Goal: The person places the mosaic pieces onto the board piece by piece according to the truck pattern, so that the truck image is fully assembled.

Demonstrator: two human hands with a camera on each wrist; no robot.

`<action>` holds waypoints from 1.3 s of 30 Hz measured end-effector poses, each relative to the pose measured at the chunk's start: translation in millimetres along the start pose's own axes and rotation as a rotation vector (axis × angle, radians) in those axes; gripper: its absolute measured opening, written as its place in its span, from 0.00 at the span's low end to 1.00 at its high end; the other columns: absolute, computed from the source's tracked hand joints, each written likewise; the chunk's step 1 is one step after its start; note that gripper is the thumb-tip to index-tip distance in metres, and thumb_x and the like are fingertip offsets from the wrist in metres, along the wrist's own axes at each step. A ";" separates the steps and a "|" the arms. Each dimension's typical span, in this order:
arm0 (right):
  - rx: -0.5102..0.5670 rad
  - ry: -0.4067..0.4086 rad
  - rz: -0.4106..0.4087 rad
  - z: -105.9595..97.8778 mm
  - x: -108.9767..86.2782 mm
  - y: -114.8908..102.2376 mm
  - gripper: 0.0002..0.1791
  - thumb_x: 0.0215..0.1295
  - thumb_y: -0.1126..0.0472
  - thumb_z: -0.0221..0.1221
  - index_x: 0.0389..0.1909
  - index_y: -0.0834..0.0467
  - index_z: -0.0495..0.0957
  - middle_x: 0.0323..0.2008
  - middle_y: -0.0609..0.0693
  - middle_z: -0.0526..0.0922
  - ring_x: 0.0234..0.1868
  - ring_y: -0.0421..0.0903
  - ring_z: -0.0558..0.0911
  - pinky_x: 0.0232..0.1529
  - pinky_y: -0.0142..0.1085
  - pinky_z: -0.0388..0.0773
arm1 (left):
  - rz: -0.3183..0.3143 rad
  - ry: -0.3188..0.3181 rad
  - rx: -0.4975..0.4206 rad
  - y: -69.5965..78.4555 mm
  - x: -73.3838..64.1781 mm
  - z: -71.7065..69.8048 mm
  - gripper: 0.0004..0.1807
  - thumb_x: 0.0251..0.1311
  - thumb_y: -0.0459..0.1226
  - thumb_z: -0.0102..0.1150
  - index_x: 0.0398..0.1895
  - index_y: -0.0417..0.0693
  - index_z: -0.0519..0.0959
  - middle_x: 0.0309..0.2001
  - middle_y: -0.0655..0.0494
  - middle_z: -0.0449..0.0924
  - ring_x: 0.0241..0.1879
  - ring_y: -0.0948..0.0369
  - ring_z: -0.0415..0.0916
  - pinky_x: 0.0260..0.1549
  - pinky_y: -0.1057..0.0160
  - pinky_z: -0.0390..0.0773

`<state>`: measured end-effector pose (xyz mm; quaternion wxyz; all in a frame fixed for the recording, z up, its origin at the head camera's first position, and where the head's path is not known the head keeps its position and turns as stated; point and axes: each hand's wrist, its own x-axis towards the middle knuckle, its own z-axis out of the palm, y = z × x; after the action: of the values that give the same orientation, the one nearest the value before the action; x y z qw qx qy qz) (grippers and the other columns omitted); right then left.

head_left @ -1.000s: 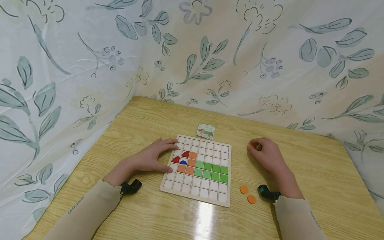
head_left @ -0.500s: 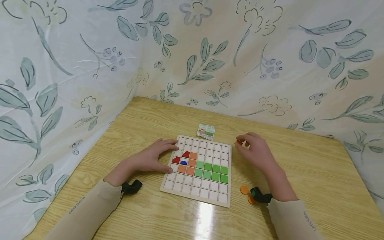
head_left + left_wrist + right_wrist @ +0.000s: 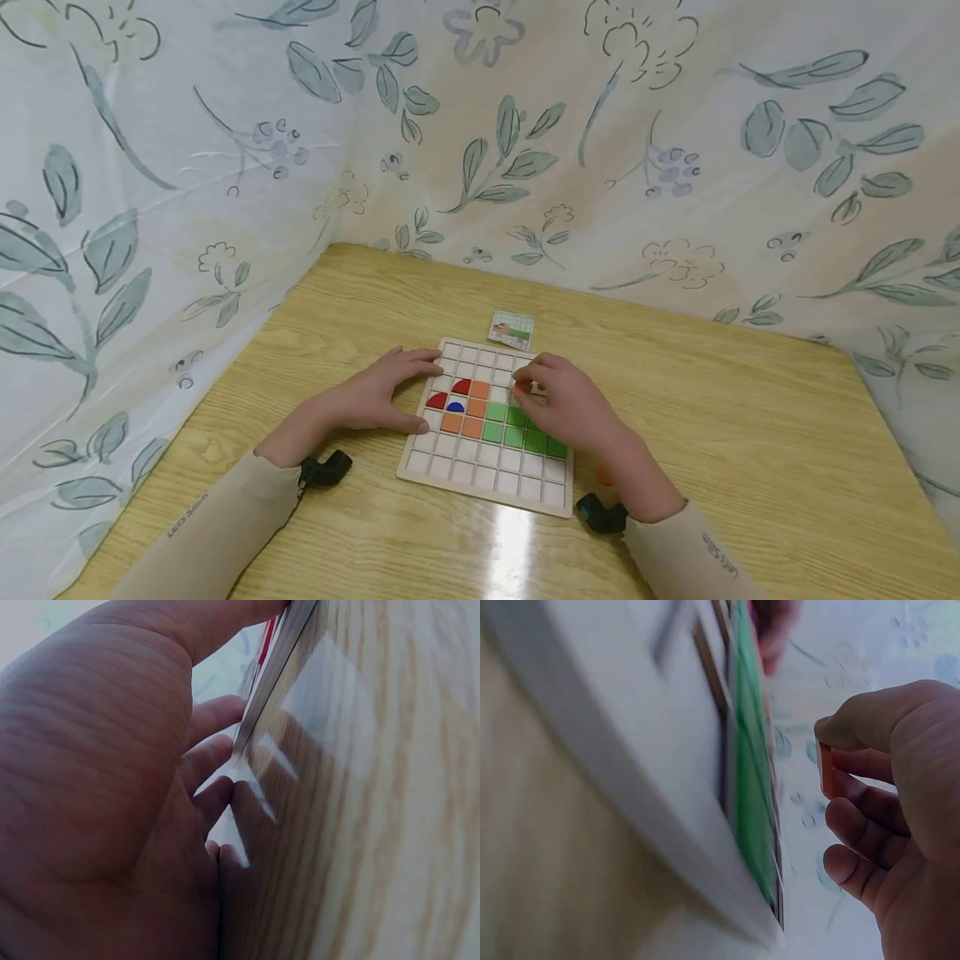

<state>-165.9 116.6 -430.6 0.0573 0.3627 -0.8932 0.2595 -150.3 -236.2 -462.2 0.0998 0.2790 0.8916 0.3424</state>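
A square wooden grid board [image 3: 480, 487] lies on the table, holding orange, light green and dark green square tiles, red quarter-round pieces [image 3: 438, 401] and a blue half-round piece [image 3: 455, 407]. Against the board's left edge rests my left hand [image 3: 367, 393], thumb and fingers spread apart, the thumb touching the rim. My right hand [image 3: 572, 408] is over the board's right part and covers some cells and green tiles [image 3: 751, 772]. Between thumb and index finger it pinches a thin orange piece [image 3: 825, 771]; this shows edge-on in the right wrist view, so its outline cannot be told.
A small picture card [image 3: 512, 329] with a grid pattern lies just behind the board. Right of the board an orange disc [image 3: 604, 475] shows partly beneath my right wrist. Floral cloth [image 3: 525, 167] hangs around the table's back and left side.
My right hand has moved left from beside the board to above its right part, carrying the orange piece. The left hand has stayed at the board's left edge.
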 end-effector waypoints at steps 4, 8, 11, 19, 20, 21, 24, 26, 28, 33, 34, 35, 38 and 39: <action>-0.008 -0.023 -0.041 7.5 3.1 -14.5 0.06 0.72 0.60 0.72 0.46 0.56 0.90 0.40 0.43 0.84 0.39 0.43 0.79 0.41 0.39 0.83 | 0.007 0.007 -0.004 -0.7 -0.1 -1.7 0.49 0.59 0.56 0.80 0.81 0.52 0.72 0.87 0.58 0.55 0.87 0.45 0.40 0.84 0.38 0.35; -0.040 -0.022 -0.072 9.1 6.2 -22.8 0.06 0.71 0.59 0.73 0.45 0.54 0.90 0.39 0.41 0.83 0.41 0.42 0.80 0.43 0.39 0.84 | 0.015 0.011 0.000 -1.1 0.0 -3.3 0.48 0.59 0.56 0.80 0.82 0.53 0.71 0.87 0.59 0.55 0.87 0.47 0.42 0.84 0.39 0.35; -0.049 -0.030 -0.076 7.9 6.5 -26.7 0.05 0.71 0.59 0.72 0.45 0.54 0.90 0.39 0.41 0.82 0.41 0.42 0.80 0.44 0.39 0.84 | 0.020 0.010 -0.003 0.6 0.5 -3.5 0.48 0.60 0.55 0.80 0.82 0.52 0.71 0.87 0.57 0.55 0.87 0.47 0.42 0.85 0.40 0.34; -0.023 -0.050 -0.091 9.4 7.0 -35.8 0.06 0.72 0.60 0.71 0.46 0.54 0.89 0.39 0.41 0.82 0.42 0.42 0.80 0.45 0.38 0.84 | 0.020 0.006 -0.008 4.2 3.2 -2.1 0.49 0.60 0.55 0.80 0.82 0.50 0.71 0.87 0.55 0.56 0.87 0.44 0.42 0.84 0.37 0.35; -0.016 -0.048 -0.094 10.5 7.8 -36.9 0.06 0.72 0.60 0.71 0.46 0.55 0.90 0.39 0.41 0.83 0.42 0.42 0.80 0.45 0.38 0.84 | 0.016 0.005 -0.007 4.2 3.6 -1.8 0.49 0.60 0.55 0.80 0.82 0.50 0.71 0.87 0.56 0.56 0.87 0.45 0.42 0.84 0.38 0.35; -0.007 -0.046 -0.095 11.4 8.7 -38.6 0.06 0.72 0.60 0.71 0.46 0.55 0.90 0.39 0.41 0.83 0.42 0.43 0.81 0.45 0.39 0.84 | 0.012 0.003 -0.007 4.0 4.0 -1.5 0.49 0.60 0.55 0.80 0.82 0.51 0.70 0.87 0.57 0.56 0.87 0.45 0.41 0.84 0.39 0.35; 0.011 -0.048 -0.100 16.5 11.5 -42.1 0.06 0.73 0.59 0.70 0.46 0.55 0.90 0.39 0.41 0.83 0.42 0.44 0.81 0.46 0.39 0.84 | 0.014 0.004 -0.011 2.8 5.0 -0.8 0.49 0.60 0.55 0.81 0.82 0.51 0.71 0.87 0.57 0.56 0.87 0.46 0.42 0.85 0.39 0.35; 0.016 -0.058 -0.097 20.9 13.2 -44.5 0.06 0.73 0.59 0.70 0.47 0.55 0.90 0.39 0.41 0.83 0.42 0.44 0.82 0.47 0.39 0.85 | 0.016 0.005 -0.010 1.6 5.4 -0.3 0.49 0.59 0.55 0.81 0.81 0.51 0.71 0.87 0.57 0.56 0.87 0.47 0.42 0.85 0.40 0.35; 0.016 -0.072 -0.099 26.3 14.4 -46.0 0.06 0.74 0.59 0.70 0.47 0.54 0.90 0.40 0.41 0.83 0.43 0.43 0.81 0.47 0.39 0.85 | 0.019 0.006 -0.007 0.9 5.7 0.1 0.49 0.59 0.55 0.81 0.81 0.51 0.71 0.86 0.57 0.57 0.87 0.47 0.43 0.85 0.40 0.35; 0.038 -0.093 -0.104 36.2 16.4 -51.1 0.08 0.74 0.57 0.71 0.48 0.54 0.90 0.42 0.42 0.83 0.42 0.40 0.79 0.45 0.36 0.84 | 0.013 0.011 -0.011 0.9 4.6 0.4 0.48 0.59 0.56 0.81 0.80 0.51 0.72 0.86 0.57 0.57 0.87 0.47 0.45 0.85 0.40 0.35; 0.044 -0.096 -0.099 37.4 16.7 -52.2 0.08 0.74 0.56 0.71 0.49 0.54 0.90 0.42 0.42 0.83 0.42 0.40 0.79 0.45 0.36 0.84 | 0.010 0.012 -0.011 1.1 4.2 0.5 0.48 0.59 0.55 0.81 0.80 0.51 0.73 0.86 0.57 0.57 0.87 0.48 0.45 0.85 0.40 0.35; 0.046 -0.095 -0.098 38.6 17.3 -53.2 0.09 0.74 0.56 0.71 0.49 0.54 0.91 0.42 0.42 0.83 0.42 0.40 0.79 0.45 0.36 0.84 | 0.006 0.013 -0.014 1.5 3.7 0.6 0.48 0.59 0.55 0.81 0.80 0.51 0.72 0.86 0.57 0.57 0.87 0.47 0.44 0.85 0.40 0.35; 0.041 -0.099 -0.091 43.7 19.1 -55.0 0.09 0.76 0.55 0.69 0.50 0.54 0.91 0.45 0.43 0.85 0.46 0.41 0.81 0.49 0.37 0.84 | -0.001 0.012 -0.018 2.4 2.7 1.1 0.48 0.59 0.55 0.82 0.80 0.51 0.72 0.86 0.57 0.57 0.87 0.47 0.44 0.85 0.39 0.35; 0.037 -0.101 -0.092 45.4 20.1 -55.5 0.09 0.76 0.55 0.69 0.50 0.54 0.90 0.47 0.43 0.85 0.47 0.41 0.81 0.50 0.37 0.84 | -0.001 0.012 -0.017 2.5 2.5 1.4 0.48 0.59 0.55 0.82 0.80 0.51 0.72 0.86 0.57 0.57 0.87 0.47 0.43 0.85 0.40 0.35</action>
<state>-139.1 47.8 -440.4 0.0174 0.4169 -0.8724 0.2547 -150.7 -232.4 -461.6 0.0970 0.2756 0.8894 0.3515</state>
